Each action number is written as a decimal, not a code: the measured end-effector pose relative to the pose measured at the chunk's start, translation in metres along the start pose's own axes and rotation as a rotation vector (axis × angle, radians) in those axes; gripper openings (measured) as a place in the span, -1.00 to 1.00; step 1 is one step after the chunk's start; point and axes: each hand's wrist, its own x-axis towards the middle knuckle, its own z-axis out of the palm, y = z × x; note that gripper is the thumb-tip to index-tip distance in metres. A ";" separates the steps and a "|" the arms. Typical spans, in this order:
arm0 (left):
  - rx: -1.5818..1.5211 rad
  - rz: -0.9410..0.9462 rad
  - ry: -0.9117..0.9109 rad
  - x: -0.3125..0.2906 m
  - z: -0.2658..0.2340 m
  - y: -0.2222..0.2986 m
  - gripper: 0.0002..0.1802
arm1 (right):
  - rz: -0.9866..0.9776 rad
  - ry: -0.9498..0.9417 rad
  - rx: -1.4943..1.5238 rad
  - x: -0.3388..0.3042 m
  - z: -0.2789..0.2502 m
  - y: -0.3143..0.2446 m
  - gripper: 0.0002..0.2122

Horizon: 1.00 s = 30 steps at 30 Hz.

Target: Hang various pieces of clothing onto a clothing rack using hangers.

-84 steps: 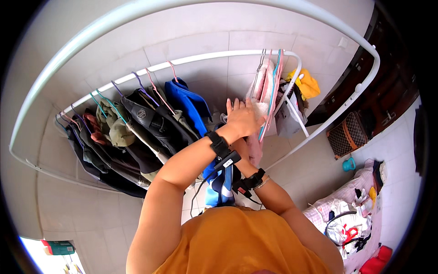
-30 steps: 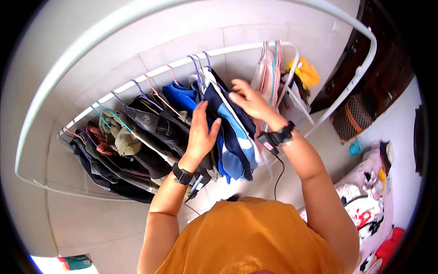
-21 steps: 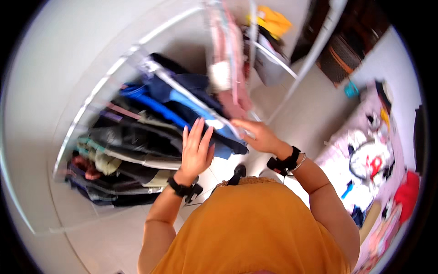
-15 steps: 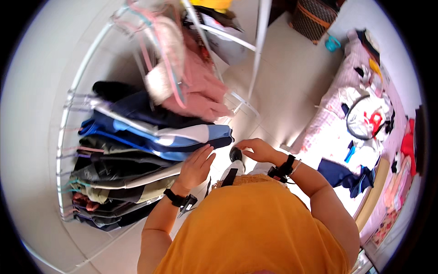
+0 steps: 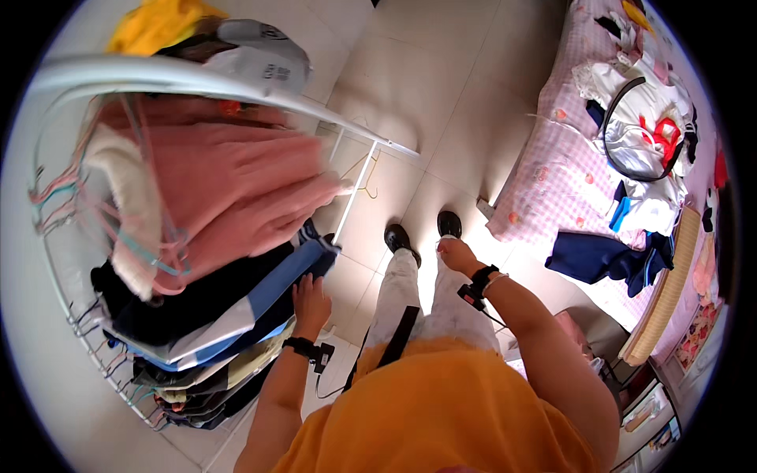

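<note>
My left hand [image 5: 312,301] lies with fingers stretched out against the edge of a blue, white and navy jacket [image 5: 260,303] hanging on a white clothes rack [image 5: 213,79]. Next to that jacket hangs a black garment [image 5: 185,303]. Farther along is a pink coat [image 5: 229,169] with a white fluffy collar, among pink and teal hangers [image 5: 154,256]. Several dark garments [image 5: 209,394] hang nearer to me. My right hand [image 5: 457,256] is over my right leg with its fingers curled in, and nothing shows in it.
A bed with a pink checked sheet [image 5: 536,189] stands at the right. On it lie navy clothes [image 5: 587,256], white clothes [image 5: 631,118] and a black hoop [image 5: 611,150]. Behind the rack are a grey-white bag [image 5: 264,63] and a yellow item [image 5: 162,27]. The floor is tiled [image 5: 449,87].
The view has shifted, so the rack's top rail and pink coat now look larger and closer. My left hand stays by the blue jacket. My right hand's fingers have curled in.
</note>
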 end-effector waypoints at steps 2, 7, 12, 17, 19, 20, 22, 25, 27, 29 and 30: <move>-0.045 0.004 0.023 0.015 0.012 0.009 -0.40 | 0.099 -0.084 -0.019 0.027 0.029 0.035 -0.85; 0.000 -0.048 0.195 0.050 0.042 0.007 -0.37 | 0.113 -0.169 -0.187 0.115 0.098 0.117 -0.85; 0.127 -0.152 0.153 0.078 0.070 0.000 -0.44 | 0.066 -0.108 -0.367 0.238 0.159 0.161 -0.84; 0.276 -0.207 0.111 0.086 0.099 -0.020 -0.45 | -0.065 -0.120 -0.439 0.330 0.225 0.145 -0.82; 0.326 -0.213 0.164 0.091 0.103 -0.022 -0.49 | -0.127 -0.103 -0.478 0.359 0.257 0.143 -0.81; 0.386 -0.208 0.172 0.089 0.107 -0.029 -0.49 | -0.192 -0.072 -0.523 0.375 0.272 0.140 -0.80; 0.440 -0.236 0.163 0.091 0.107 -0.031 -0.53 | -0.367 0.079 -0.532 0.404 0.297 0.147 -0.78; 0.507 -0.218 0.196 0.091 0.116 -0.037 -0.55 | -0.553 0.206 -0.655 0.435 0.327 0.174 -0.76; 0.542 -0.204 0.222 0.092 0.119 -0.038 -0.56 | -0.406 -0.116 -0.781 0.447 0.333 0.178 -0.76; 0.520 -0.261 0.213 0.090 0.115 -0.038 -0.57 | -0.523 -0.137 -0.869 0.430 0.331 0.181 -0.79; 0.512 -0.232 0.202 0.093 0.117 -0.041 -0.58 | -0.617 -0.173 -0.963 0.412 0.324 0.181 -0.81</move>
